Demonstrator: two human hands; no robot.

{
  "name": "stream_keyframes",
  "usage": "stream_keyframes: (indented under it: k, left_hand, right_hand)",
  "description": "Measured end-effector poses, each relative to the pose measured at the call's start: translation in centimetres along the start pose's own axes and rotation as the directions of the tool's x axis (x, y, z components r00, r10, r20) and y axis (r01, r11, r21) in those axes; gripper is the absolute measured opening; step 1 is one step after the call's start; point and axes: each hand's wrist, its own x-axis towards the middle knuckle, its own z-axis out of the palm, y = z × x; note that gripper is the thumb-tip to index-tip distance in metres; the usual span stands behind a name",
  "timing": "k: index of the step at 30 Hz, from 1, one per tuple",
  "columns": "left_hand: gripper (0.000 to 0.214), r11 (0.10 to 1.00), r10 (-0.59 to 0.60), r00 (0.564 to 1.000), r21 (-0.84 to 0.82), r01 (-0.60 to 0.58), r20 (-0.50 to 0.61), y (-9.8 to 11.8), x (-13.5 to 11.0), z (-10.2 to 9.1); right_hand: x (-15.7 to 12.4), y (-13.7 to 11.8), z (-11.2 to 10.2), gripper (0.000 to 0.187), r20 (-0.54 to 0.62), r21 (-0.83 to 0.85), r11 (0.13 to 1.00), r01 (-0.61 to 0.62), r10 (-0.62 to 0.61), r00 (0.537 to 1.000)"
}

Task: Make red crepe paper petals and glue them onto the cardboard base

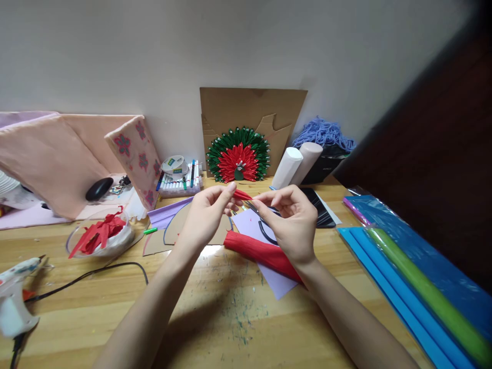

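Observation:
A small strip of red crepe paper point(243, 195) is stretched between my two hands above the table. My left hand point(211, 207) pinches its left end between thumb and fingers. At the strip's right end, the fingertips of my right hand point(290, 215) are pressed together. Below my right hand lies a red crepe paper roll point(261, 254), on a lilac sheet point(280, 284). Scissors with black handles point(265, 231) lie behind my right hand, partly hidden by it. Cut cardboard pieces point(180, 228) lie beyond my left wrist.
A red and green peacock craft point(238, 156) leans on a cardboard panel point(253, 105) at the back. To the left are a bowl of red strips point(102, 233), a glue gun point(17, 292) with its cord, and a marker box point(180, 184). Blue sheets point(407, 292) and a green roll point(418, 287) lie right.

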Motion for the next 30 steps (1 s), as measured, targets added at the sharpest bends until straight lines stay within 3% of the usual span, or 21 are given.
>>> stream_keyframes:
  k: [5, 17, 24, 30]
  left_hand:
    - [0.031, 1.000, 0.012, 1.000, 0.019, -0.012, -0.009, -0.1, 0.2, -0.5]
    - [0.029, 0.985, 0.082, 0.994, 0.158, -0.070, -0.070, -0.2, 0.2, -0.7]
    - [0.030, 0.993, -0.078, 0.994, 0.099, 0.070, 0.073, -0.6, -1.1, -2.0]
    - [0.028, 0.976, -0.218, 0.975, -0.022, 0.217, -0.036, -2.2, -5.1, -4.6]
  right_hand:
    - [-0.1, 0.3, 0.2, 0.025, -0.032, -0.025, 0.999, 0.033, -0.034, 0.999]
    - [-0.4, 1.2, 0.6, 0.026, -0.023, 0.012, 1.000, -0.012, 0.012, 1.000]
    - [-1.5, 2.1, 1.8, 0.031, 0.053, 0.098, 0.987, -0.125, 0.120, 0.991]
    - [-4.0, 2.6, 3.8, 0.034, 0.233, 0.158, 0.956, -0.249, 0.208, 0.950]
